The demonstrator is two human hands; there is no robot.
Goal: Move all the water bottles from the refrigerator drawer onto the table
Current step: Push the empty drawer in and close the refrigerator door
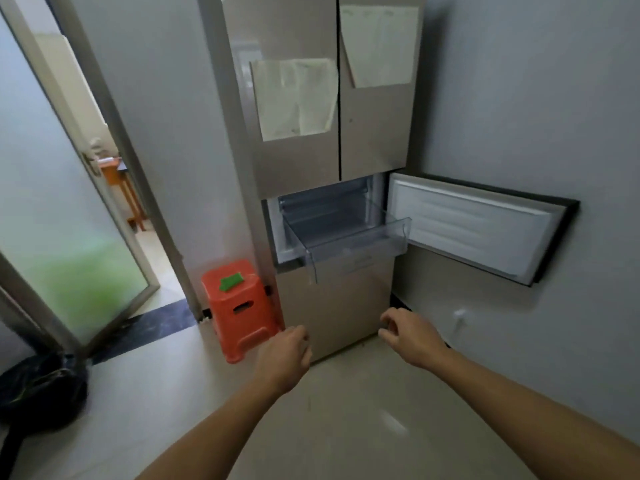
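Left hand and right hand are both released, fingers loosely curled around nothing, held out side by side low before the refrigerator and well below the drawer. I read the drawer as standing pulled out of the middle compartment, whose door is swung wide to the right; through the clear plastic walls I make out only the drawer's own bare floor. An orange stool stands just beside the refrigerator's left corner with a small green object on its seat, and a black bag sits on the floor at far left.
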